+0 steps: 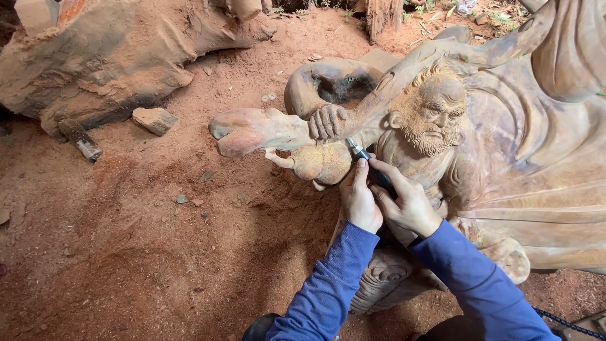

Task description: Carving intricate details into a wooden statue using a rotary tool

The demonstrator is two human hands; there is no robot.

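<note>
A large reddish wooden statue (505, 158) of a bearded figure lies on the ground at the right. Its carved hand (326, 120) grips a staff (265, 129) that reaches left. Both my hands, in blue sleeves, hold a small dark carving tool (361, 153) whose metal tip touches the wood just below the carved hand, beside a rounded gourd shape (319, 164). My left hand (360, 199) steadies the tool near its tip. My right hand (407, 202) grips its handle, which is mostly hidden.
Red sawdust covers the ground (158, 240). A big rough log (107, 57) lies at the upper left, with a loose wood chunk (154, 120) beside it. Small chips lie scattered. A dark cord (568, 322) runs at the lower right.
</note>
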